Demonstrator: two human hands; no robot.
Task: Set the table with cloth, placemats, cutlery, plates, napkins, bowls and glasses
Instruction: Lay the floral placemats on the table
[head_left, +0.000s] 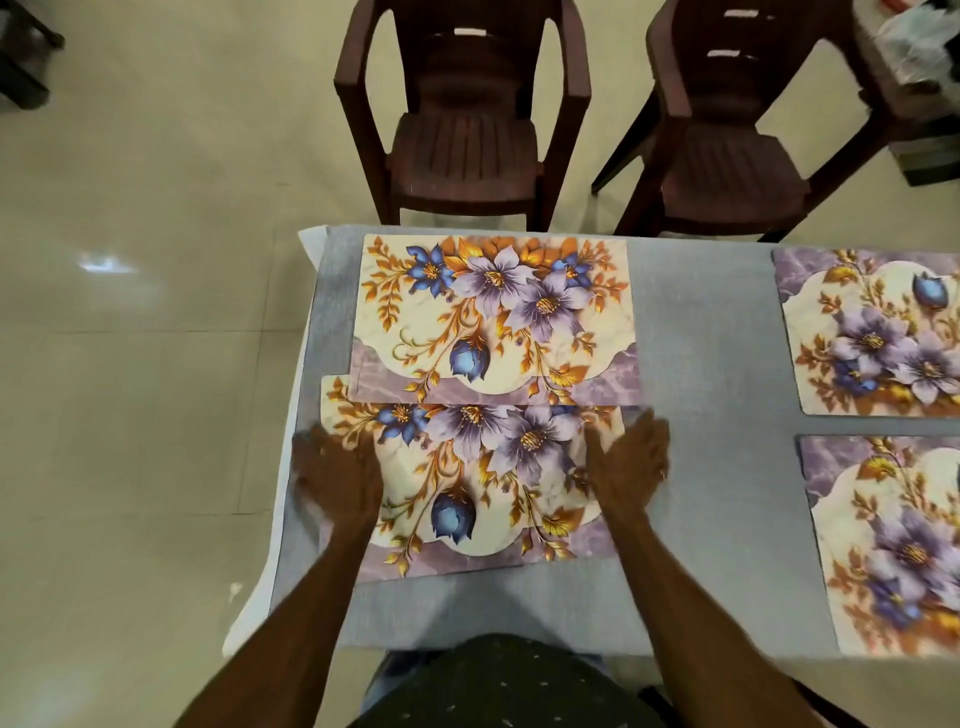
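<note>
A grey tablecloth (701, 364) covers the table. Near me lies a floral placemat (467, 493); its far edge is tucked under a second floral placemat (493, 317) at the far side. My left hand (337, 478) rests flat on the near mat's left edge, fingers straight. On the mat's right edge lies my right hand (628, 457), also flat with straight fingers. Two more floral placemats lie at the right: a far placemat (878, 332) and a near placemat (893, 545), both cut off by the frame.
Two dark brown plastic chairs stand beyond the table's far edge, a left chair (462, 119) and a right chair (727, 130). Shiny beige floor (145, 338) lies left of the table. The table's left edge hangs with white cloth (291, 467).
</note>
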